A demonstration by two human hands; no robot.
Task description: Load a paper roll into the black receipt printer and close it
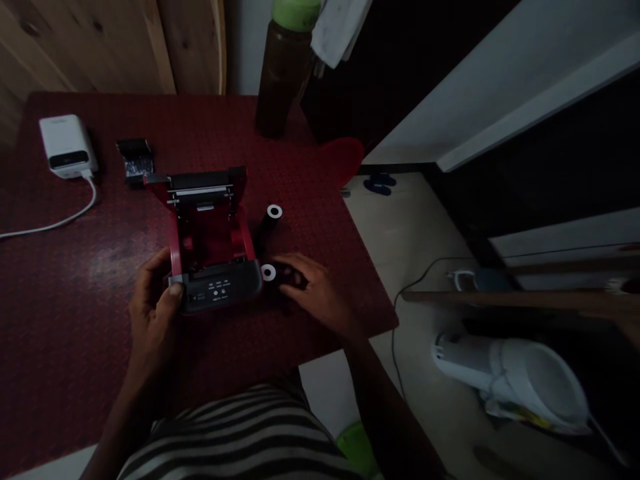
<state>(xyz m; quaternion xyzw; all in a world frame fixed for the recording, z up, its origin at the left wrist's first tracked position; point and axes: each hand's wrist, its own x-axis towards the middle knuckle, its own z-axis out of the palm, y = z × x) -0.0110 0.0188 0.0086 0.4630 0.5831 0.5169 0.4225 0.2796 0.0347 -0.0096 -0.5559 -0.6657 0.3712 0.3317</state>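
A small red and black printer (216,287) sits on the table with its lid (200,187) raised and its red inner compartment showing no roll. My left hand (154,300) grips the printer's front left corner, thumb on the black panel and fingers along the side. To the right of the printer, my right hand (313,287) has its fingers and thumb around a dark roll (269,273) with a white-ringed end. Shadow hides part of that grip. Just beyond stands or lies a second dark roll (273,212) with the same white ring; its lower part is dim.
A white power bank (69,147) with a cable lies at the far left of the red table (90,320). Near it is a dark unrolled piece (137,162). A tall bottle (283,73) with a green cap stands at the back. The table's right edge drops to the floor.
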